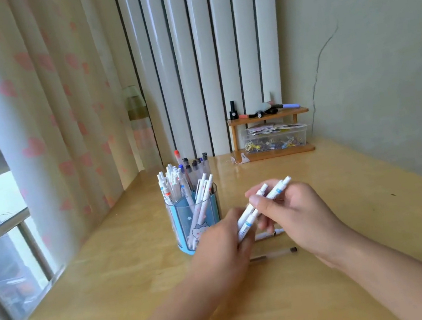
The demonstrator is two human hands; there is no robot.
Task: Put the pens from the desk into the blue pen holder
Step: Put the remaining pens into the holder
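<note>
Blue pen holder [199, 224] (cartoon print), white pens [263, 207], pink-hearted cream curtain [39, 109].

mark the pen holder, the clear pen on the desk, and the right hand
pen holder [206, 210]: head view, on its clear front wall.
clear pen [274, 254]: head view, mid-barrel, lying on the desk.
right hand [295, 210]: head view, back of the hand, fingers curled on white pens.

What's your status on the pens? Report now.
Both hands, left and right, gripping a bunch of white pens. Blue holder already crowded. Two pens left on desk: white, clear. Nothing blocking.
</note>
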